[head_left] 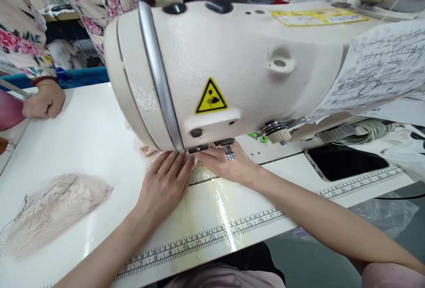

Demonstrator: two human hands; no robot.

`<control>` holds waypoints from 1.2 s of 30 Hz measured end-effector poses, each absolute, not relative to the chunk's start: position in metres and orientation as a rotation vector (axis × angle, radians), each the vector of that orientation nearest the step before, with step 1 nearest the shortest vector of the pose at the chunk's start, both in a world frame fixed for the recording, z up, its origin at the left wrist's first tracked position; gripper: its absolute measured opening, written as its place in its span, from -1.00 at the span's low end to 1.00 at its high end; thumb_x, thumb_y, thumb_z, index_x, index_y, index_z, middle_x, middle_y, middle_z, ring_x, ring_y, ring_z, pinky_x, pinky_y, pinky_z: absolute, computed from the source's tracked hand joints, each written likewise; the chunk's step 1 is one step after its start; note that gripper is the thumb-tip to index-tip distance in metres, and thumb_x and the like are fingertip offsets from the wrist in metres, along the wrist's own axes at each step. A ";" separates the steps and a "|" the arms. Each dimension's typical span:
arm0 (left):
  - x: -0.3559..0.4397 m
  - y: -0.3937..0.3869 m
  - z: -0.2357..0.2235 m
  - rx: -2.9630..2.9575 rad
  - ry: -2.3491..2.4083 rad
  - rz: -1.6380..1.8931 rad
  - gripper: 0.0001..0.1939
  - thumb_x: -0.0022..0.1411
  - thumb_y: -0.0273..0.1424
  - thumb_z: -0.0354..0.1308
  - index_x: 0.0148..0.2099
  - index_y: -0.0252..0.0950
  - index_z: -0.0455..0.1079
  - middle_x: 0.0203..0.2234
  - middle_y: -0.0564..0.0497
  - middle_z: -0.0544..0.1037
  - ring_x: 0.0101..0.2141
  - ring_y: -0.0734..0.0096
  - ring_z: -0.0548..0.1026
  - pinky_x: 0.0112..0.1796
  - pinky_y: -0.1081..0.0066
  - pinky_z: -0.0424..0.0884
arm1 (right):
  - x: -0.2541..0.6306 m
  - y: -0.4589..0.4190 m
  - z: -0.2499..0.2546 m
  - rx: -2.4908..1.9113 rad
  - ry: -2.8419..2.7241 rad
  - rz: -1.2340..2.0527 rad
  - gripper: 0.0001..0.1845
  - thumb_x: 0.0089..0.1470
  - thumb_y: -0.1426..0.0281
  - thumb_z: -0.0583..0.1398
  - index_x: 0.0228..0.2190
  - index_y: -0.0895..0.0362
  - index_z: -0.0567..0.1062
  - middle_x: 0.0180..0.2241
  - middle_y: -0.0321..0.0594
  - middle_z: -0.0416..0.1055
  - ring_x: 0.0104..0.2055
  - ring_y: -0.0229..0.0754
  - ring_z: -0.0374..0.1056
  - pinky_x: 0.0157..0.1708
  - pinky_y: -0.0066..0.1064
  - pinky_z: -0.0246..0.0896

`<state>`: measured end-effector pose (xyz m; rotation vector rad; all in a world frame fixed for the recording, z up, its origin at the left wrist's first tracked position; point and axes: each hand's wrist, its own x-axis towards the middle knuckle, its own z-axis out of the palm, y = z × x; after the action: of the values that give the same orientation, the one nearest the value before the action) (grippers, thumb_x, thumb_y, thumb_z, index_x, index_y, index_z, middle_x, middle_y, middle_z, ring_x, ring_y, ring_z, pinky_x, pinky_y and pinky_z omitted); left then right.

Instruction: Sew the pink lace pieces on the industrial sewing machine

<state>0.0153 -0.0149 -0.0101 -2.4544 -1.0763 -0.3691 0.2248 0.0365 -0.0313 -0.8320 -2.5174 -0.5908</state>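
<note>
A pale pink lace fabric (150, 151) lies under the head of a white sewing machine (245, 57). My left hand (168, 181) rests palm down on this fabric, its fingers stretched out flat and pointing at the needle area. From the right, my right hand (229, 164) reaches in below the machine head, its fingers pressed together at the fabric's edge. The machine's head and presser parts cover some of those fingers and the needle point. A second piece of pale lace (63, 210) lies loose on the white table (109, 150), left of my left hand.
A black phone (345, 162) lies at the right near a coil of pale cord (368, 132). A ruler strip (199, 246) runs along the table's front edge. Handwritten paper (381, 66) hangs on the machine. Another person's closed hand (44, 99) rests at the table's far left.
</note>
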 end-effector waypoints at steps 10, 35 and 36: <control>0.004 -0.012 -0.004 -2.554 -0.951 -0.424 -0.83 0.30 -0.59 0.05 -0.13 -0.41 0.45 -0.06 -0.12 0.60 -0.05 0.21 0.56 0.06 0.17 0.46 | 0.218 0.030 -0.031 -0.714 -2.415 -0.536 -0.66 0.15 0.63 0.06 -0.19 0.12 0.54 -0.17 -0.31 0.55 -0.38 -0.30 0.30 -0.47 -0.32 0.02; 0.001 -0.016 -0.007 -2.500 -1.150 -0.639 -0.71 0.17 -0.65 0.12 -0.05 -0.36 0.29 -0.28 -0.11 0.58 -0.17 0.20 0.53 0.06 0.10 0.38 | 0.204 0.033 -0.048 -0.615 -2.315 -0.039 -0.85 0.24 0.45 0.13 -0.22 0.10 0.51 -0.15 -0.24 0.52 -0.16 -0.27 0.40 -0.23 -0.39 0.28; 0.001 -0.016 -0.006 -2.502 -1.135 -0.628 -0.73 0.18 -0.64 0.13 -0.07 -0.35 0.31 -0.29 -0.10 0.58 -0.17 0.20 0.53 0.05 0.11 0.38 | 0.205 0.033 -0.048 -0.612 -2.328 -0.043 -0.84 0.22 0.48 0.14 -0.25 0.09 0.52 -0.18 -0.26 0.53 -0.18 -0.27 0.40 -0.23 -0.39 0.27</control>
<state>0.0012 -0.0160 -0.0063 -2.5019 -1.1352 -0.6276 0.2047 0.0330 -0.0478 -0.6115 -2.3279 -0.0425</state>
